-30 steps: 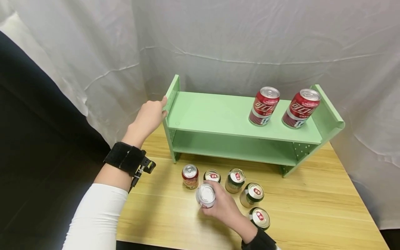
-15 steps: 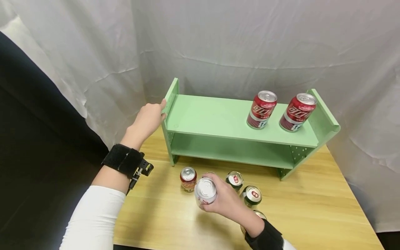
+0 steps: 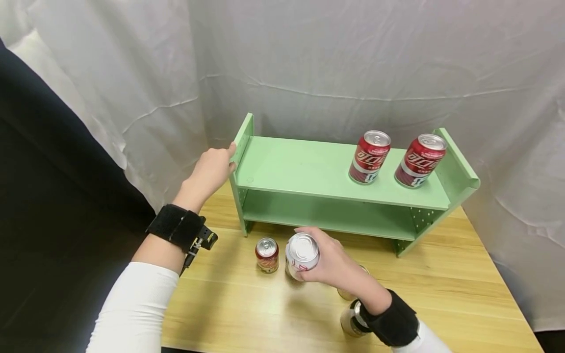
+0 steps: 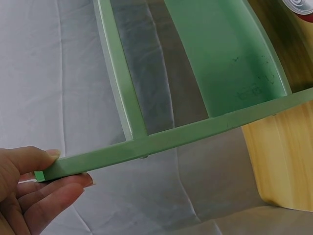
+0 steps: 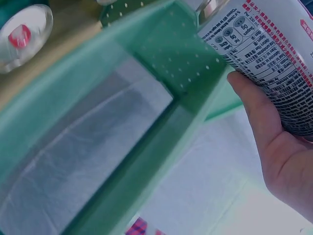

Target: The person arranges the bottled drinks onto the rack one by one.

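**Can lifted off the desk, shelf steadied**

Nearest me, at about five o'clock on the wooden desk (image 3: 463, 274), two cans sit half hidden behind the right forearm: a green-topped can (image 3: 351, 319) by the black wrist strap and another can (image 3: 348, 293) just beyond it. The right hand (image 3: 336, 264) is wrapped round a silver-topped can (image 3: 301, 257), fingers curled about its side, holding it clear of the desk just in front of the shelf unit; the right wrist view shows the printed can wall lying in the palm. Just at nine o'clock of it a small red can (image 3: 267, 254) stands upright on the desk.

Farther back, the left hand (image 3: 212, 169) pinches the left end panel of the green shelf unit (image 3: 309, 169), thumb above and fingers beneath the edge, as the left wrist view shows. On the top board, towards two o'clock, stand two red cans (image 3: 370, 156) (image 3: 420, 160), upright and slightly apart.

I judge this the carrying step. The next move calls for raising the can above the board's front edge and setting it down upright, clear of the red pair.
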